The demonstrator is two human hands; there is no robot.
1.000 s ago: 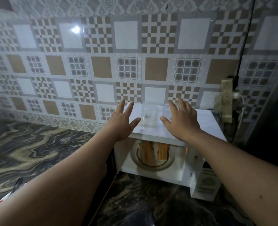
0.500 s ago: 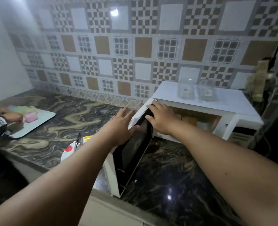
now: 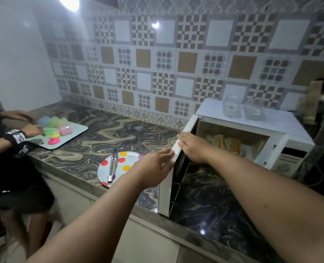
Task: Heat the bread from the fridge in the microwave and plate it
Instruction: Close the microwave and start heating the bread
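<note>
A patterned tile wall in brown, grey and white runs behind a dark marbled bench (image 3: 108,133), with a plain white wall at the far left. On the right of the bench stands a white microwave (image 3: 282,133), its door (image 3: 176,179) swung wide toward the near side. Inside, on the turntable, the bread (image 3: 227,144) stands as a few pale slices leaning together; how many I cannot tell. Two clear containers (image 3: 243,109) sit on the microwave's top.

The left hand (image 3: 155,168) lies against the outer face of the door near its top edge, fingers straight and holding nothing. The right hand (image 3: 193,147) rests over the door's top edge from the inner side, fingers extended along it rather than curled round it.

Left of the door, near the bench edge, a spotted plate (image 3: 130,158) carries metal tongs (image 3: 112,165) lying across it. At the far left another person's hands work over a tray (image 3: 77,130) of coloured pieces.

The bread should be light, soft and easily crushed or torn, and possibly hot if it has been heated. Taking each slice across its flat faces near the middle, with a gentle squeeze from the tongs, would likely suit; a hard pinch at a corner could break it.
</note>
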